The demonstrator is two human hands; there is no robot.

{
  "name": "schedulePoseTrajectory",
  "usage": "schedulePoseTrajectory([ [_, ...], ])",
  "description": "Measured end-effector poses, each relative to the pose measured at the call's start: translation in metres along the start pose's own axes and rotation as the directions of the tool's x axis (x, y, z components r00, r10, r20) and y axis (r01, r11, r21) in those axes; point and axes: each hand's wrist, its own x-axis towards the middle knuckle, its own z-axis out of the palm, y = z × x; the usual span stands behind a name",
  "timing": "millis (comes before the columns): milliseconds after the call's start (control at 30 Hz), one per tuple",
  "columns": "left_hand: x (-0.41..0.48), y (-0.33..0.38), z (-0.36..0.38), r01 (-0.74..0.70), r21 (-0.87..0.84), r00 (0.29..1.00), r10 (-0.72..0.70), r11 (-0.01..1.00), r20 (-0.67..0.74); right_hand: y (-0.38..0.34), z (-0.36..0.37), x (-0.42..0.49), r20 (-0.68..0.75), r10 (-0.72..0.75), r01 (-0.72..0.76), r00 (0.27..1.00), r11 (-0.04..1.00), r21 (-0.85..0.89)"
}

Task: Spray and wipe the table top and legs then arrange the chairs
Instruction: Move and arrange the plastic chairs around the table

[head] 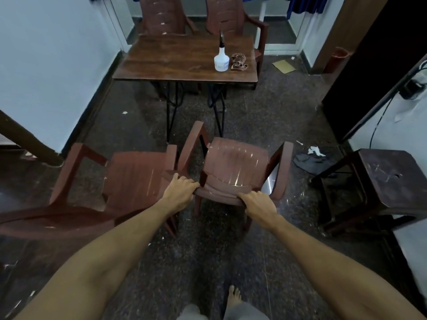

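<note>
**A small, plain room in a house or hostel, furnished for sitting and eating**

A wooden table point(184, 58) on black metal legs stands between pale painted walls point(50, 61), with brown moulded plastic armchairs point(233, 167) around it. The floor point(265, 116) is dark speckled stone, littered with paper scraps, a piece of cardboard point(283, 66) and a dark rag point(308, 162). A blue curtain point(305, 4) hangs over white-framed doors at the far end. A dark wooden stool point(390, 179) sits at the right wall, where a cable point(379, 125) trails down. A spray bottle point(221, 58) stands on the table.
</note>
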Motion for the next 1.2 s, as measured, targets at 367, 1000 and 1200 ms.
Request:
schedulePoseTrajectory([
  [367, 0.085, -0.011, -0.019, -0.01, -0.117, 0.996, -0.001, 0.993, -0.094, 0.074, -0.029, 0.089, -0.026, -0.036, 0.036, 0.999, 0.999, -0.025],
  [1000, 0.157, -0.018, -0.036, -0.056, -0.183, 0.998, 0.054, 0.981, -0.016, 0.129, -0.04, 0.14, -0.109, -0.042, 0.039, 0.993, 0.999, -0.027],
  [1200, 0.153, -0.013, -0.037, -0.035, -0.179, 0.999, 0.036, 0.983, 0.006, 0.13, -0.039, 0.139, -0.134, -0.068, 0.065, 0.989, 0.998, -0.021],
])
